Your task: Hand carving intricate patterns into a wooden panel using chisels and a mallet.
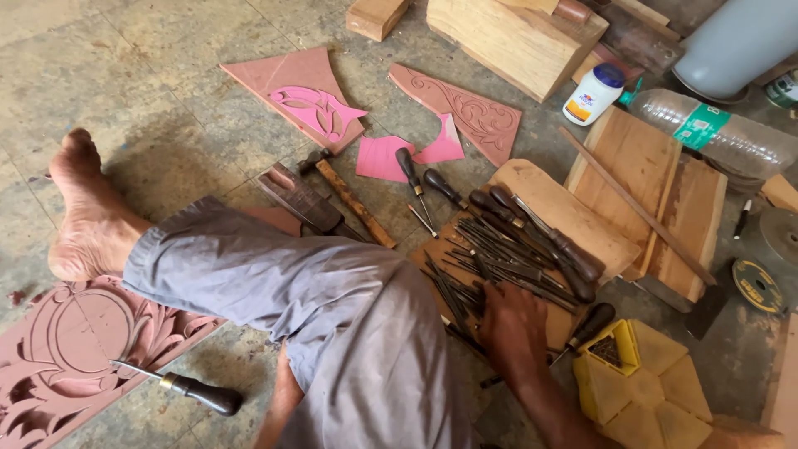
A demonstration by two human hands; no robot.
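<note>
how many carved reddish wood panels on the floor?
3. One carved panel lies bottom left under the foot, one at top centre bearing a pink leaf cutout, and one scrollwork piece to its right. More may be hidden under the leg.

Grey creased trousers; foot bare, forearm unsleeved.

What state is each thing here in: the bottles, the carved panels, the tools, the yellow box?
White bottle: upright, blue cap on.
Clear plastic bottle: lying on its side.
Large carved panel: flat on the floor, under the foot.
Chisel: lying on that panel.
Hammer: lying flat.
Pile of chisels: loose on a board.
Right hand: resting on the pile.
Yellow box: one compartment open.
</note>
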